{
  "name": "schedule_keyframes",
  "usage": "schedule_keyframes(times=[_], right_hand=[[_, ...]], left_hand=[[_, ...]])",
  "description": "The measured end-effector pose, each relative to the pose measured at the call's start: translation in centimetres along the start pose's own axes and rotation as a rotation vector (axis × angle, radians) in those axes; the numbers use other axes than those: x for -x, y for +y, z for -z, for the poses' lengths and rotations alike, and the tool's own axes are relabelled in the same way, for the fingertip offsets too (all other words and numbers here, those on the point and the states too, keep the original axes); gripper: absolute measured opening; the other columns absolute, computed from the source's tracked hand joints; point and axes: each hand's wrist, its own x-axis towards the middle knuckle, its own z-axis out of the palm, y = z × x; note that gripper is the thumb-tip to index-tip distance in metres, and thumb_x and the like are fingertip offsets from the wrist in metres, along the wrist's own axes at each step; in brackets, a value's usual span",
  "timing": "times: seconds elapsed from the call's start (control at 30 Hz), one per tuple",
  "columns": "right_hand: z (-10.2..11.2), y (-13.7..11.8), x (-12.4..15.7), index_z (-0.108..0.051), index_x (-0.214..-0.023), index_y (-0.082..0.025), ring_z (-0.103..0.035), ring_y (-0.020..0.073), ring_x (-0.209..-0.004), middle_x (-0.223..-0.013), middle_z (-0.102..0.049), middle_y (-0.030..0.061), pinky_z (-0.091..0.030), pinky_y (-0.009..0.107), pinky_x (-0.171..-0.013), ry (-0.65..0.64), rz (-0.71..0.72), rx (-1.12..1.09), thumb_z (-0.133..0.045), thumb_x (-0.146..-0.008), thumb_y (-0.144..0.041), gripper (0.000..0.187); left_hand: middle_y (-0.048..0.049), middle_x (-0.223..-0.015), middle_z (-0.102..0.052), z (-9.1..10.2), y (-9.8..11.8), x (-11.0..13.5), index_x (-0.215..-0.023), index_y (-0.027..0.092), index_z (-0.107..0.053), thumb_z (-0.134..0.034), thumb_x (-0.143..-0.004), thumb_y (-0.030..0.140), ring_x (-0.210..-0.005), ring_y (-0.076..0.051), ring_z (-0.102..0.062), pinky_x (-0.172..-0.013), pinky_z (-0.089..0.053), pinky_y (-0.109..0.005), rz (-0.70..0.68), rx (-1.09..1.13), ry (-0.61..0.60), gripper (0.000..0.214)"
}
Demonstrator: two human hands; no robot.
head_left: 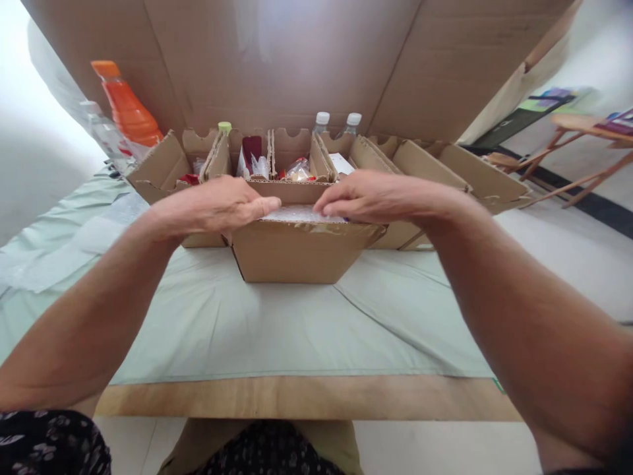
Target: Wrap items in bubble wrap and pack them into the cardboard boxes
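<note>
An open-topped cardboard box (301, 254) stands on the cloth right in front of me. Clear bubble wrap (297, 214) fills its top, just above the front wall. At the box's left side, my left hand (225, 206) is closed, its thumb lying along the edge of the bubble wrap and its other fingers partly hidden. Opposite it, my right hand (359, 196) bends over the right side, with curled fingertips closed on the bubble wrap. Whatever lies beneath the wrap is hidden.
Behind stands a row of cardboard bins (297, 155) holding packaged goods. An orange bottle (129, 105) and a clear bottle (106, 135) stand at the left. Loose bubble wrap (93, 231) lies on the green cloth (297, 336). A tall cardboard panel (287, 66) rises behind; a wooden stool (578, 142) is at right.
</note>
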Motion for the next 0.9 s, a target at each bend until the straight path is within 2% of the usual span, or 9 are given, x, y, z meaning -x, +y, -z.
schedule_keyframes(times=[0.07, 0.1, 0.23, 0.3, 0.43, 0.53, 0.67, 0.8, 0.9], right_hand=[[-0.1, -0.5, 0.3, -0.08, -0.081, -0.02, -0.059, 0.0098, -0.058, -0.069, -0.071, -0.0044, -0.046, 0.025, -0.059, -0.028, -0.026, -0.053, -0.06, -0.089, -0.015, 0.023], [-0.3, -0.6, 0.9, -0.08, -0.082, -0.02, -0.062, 0.0107, -0.062, -0.072, -0.073, -0.0036, -0.049, 0.026, -0.064, 0.058, -0.05, -0.082, -0.059, -0.089, -0.015, 0.023], [-2.9, -0.4, 6.0, -0.079, -0.1, -0.021, -0.072, 0.016, -0.094, -0.101, -0.079, 0.0042, -0.055, 0.035, -0.092, 0.843, -0.172, -0.24, -0.057, -0.097, -0.023, 0.022], [-5.8, 0.0, 8.5, -0.077, -0.11, -0.023, -0.073, 0.02, -0.106, -0.113, -0.078, 0.0082, -0.055, 0.04, -0.1, 1.057, -0.228, -0.4, -0.063, -0.098, -0.035, 0.022], [-12.6, 0.2, 8.8, -0.055, -0.147, -0.028, -0.064, 0.0309, -0.131, -0.147, -0.064, 0.0121, -0.052, 0.055, -0.111, 0.834, -0.245, -0.717, -0.072, -0.087, -0.066, 0.073], [-15.8, -0.7, 6.5, -0.045, -0.156, -0.029, -0.052, 0.0323, -0.144, -0.156, -0.055, 0.0112, -0.04, 0.059, -0.122, 0.816, -0.227, -0.768, -0.066, -0.088, -0.073, 0.083], [-17.7, -2.9, 6.7, -0.039, -0.161, -0.03, -0.043, 0.0302, -0.152, -0.164, -0.047, 0.0099, -0.029, 0.056, -0.129, 0.944, -0.24, -0.818, -0.064, -0.093, -0.065, 0.08], [-19.6, -7.1, 11.2, -0.039, -0.162, -0.03, -0.037, 0.0326, -0.156, -0.169, -0.041, 0.01, -0.025, 0.059, -0.13, 0.97, -0.276, -0.839, -0.068, -0.093, -0.057, 0.079], [-19.2, -11.0, 12.4, -0.042, -0.16, -0.03, -0.044, 0.0313, -0.152, -0.164, -0.048, 0.0095, -0.033, 0.057, -0.128, 0.926, -0.235, -0.866, -0.069, -0.095, -0.052, 0.074]], left_hand=[[-0.0012, -0.067, -0.063, -0.1, 0.5, 0.6, -0.07, 0.021, -0.071, -0.044, -0.1, 0.064, -0.071, -0.02, -0.067, -0.08, -0.057, -0.034, -0.026, 0.047, -0.056, 0.059], [-0.0022, -0.074, -0.07, -0.2, 0.6, 1.1, -0.078, 0.022, -0.076, -0.041, -0.102, 0.063, -0.076, -0.021, -0.07, -0.082, -0.057, -0.033, -0.032, 0.089, 0.034, 0.059], [-0.0053, -0.108, -0.079, -1.8, -0.3, 5.0, -0.115, 0.018, -0.078, -0.054, -0.103, 0.052, -0.102, -0.02, -0.072, -0.099, -0.056, -0.035, -0.033, 0.286, 0.717, 0.042], [-0.0085, -0.123, -0.077, -4.3, -1.6, 6.7, -0.132, 0.016, -0.069, -0.065, -0.099, 0.049, -0.115, -0.021, -0.071, -0.106, -0.055, -0.038, 0.029, 0.437, 0.937, 0.047], [-0.0156, -0.157, -0.056, -10.5, -3.4, 7.7, -0.157, 0.019, -0.045, -0.08, -0.084, 0.058, -0.142, -0.032, -0.057, -0.119, -0.047, -0.049, 0.102, 0.682, 0.619, 0.089], [-0.014, -0.168, -0.041, -13.5, -2.9, 7.0, -0.164, 0.024, -0.032, -0.071, -0.092, 0.059, -0.154, -0.031, -0.042, -0.13, -0.031, -0.05, 0.058, 0.777, 0.485, 0.089], [-0.0104, -0.175, -0.03, -14.7, -0.7, 8.6, -0.167, 0.027, -0.026, -0.061, -0.099, 0.056, -0.162, -0.028, -0.026, -0.135, -0.016, -0.047, 0.079, 0.83, 0.544, 0.082], [-0.0047, -0.176, -0.027, -15.5, 2.5, 16.1, -0.168, 0.034, -0.024, -0.064, -0.1, 0.046, -0.163, -0.027, -0.024, -0.134, -0.017, -0.045, 0.193, 0.852, 0.583, 0.08], [0.0005, -0.173, -0.036, -14.4, 3.8, 21.2, -0.167, 0.039, -0.025, -0.061, -0.103, 0.04, -0.161, -0.023, -0.029, -0.135, -0.016, -0.038, 0.287, 0.852, 0.745, 0.074]])
